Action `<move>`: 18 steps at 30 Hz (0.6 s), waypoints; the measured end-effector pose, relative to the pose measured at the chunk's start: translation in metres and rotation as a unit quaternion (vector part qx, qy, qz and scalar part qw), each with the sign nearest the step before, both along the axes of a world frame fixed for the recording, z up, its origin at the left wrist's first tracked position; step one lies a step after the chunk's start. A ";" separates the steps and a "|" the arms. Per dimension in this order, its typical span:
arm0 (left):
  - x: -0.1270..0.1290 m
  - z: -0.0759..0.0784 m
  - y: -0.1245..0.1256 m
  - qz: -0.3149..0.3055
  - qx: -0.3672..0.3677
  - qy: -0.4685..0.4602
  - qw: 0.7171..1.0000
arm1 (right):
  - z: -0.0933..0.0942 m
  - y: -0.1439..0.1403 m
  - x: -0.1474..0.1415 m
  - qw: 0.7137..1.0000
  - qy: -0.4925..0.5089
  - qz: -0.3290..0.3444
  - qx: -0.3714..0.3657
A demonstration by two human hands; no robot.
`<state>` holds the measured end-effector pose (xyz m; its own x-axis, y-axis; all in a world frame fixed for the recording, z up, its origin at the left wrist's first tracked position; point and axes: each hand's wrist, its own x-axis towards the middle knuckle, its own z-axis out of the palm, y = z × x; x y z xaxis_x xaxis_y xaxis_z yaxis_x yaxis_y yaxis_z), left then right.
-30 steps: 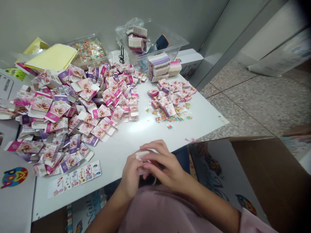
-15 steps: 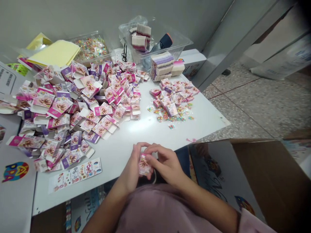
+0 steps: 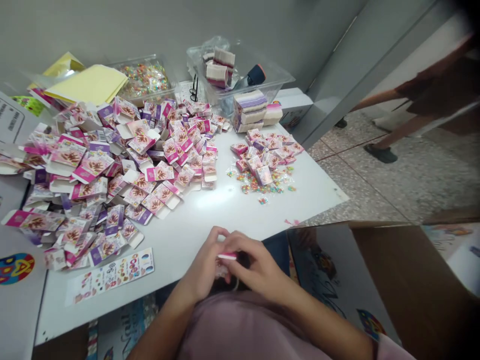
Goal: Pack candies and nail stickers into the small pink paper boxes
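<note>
Close to my body, at the front edge of the table, I hold a small pink and white carton (image 3: 227, 255) between both hands. My left hand (image 3: 204, 262) is closed round its left side. The fingers of my right hand (image 3: 249, 255) pinch at its pink top end, and the rest of the carton is mostly hidden. A large heap of open small cartons (image 3: 138, 170) lies to the left on the table. Right of the middle, several cartons (image 3: 264, 174) rest on and behind small clear packets of coloured pieces (image 3: 262, 187).
A clear tub (image 3: 277, 80) at the back holds stacked leaflets and a dark bottle. Beside it are leaflet stacks (image 3: 249, 107) and a tray of coloured packets (image 3: 146, 77). A printed sheet (image 3: 116, 275) lies front left. An open cardboard box (image 3: 390, 270) stands right; a person's leg (image 3: 397, 132) is beyond.
The carton has tilted in my hands, so its pink end now faces up and its printed front is mostly hidden. A person has come into view at the right.
</note>
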<state>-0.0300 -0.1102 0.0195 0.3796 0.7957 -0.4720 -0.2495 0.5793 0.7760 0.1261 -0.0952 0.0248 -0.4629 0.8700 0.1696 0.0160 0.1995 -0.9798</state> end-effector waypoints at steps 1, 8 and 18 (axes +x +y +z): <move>0.000 -0.001 -0.001 0.004 -0.001 -0.004 1.000 | 0.000 0.001 0.000 0.996 0.031 0.027 -0.078; 0.011 0.016 -0.002 0.075 -0.003 0.106 0.992 | 0.000 0.009 -0.012 0.954 0.122 0.006 -0.274; 0.008 0.012 0.001 0.069 0.063 0.146 0.985 | -0.018 0.001 -0.028 0.922 0.218 -0.066 -0.312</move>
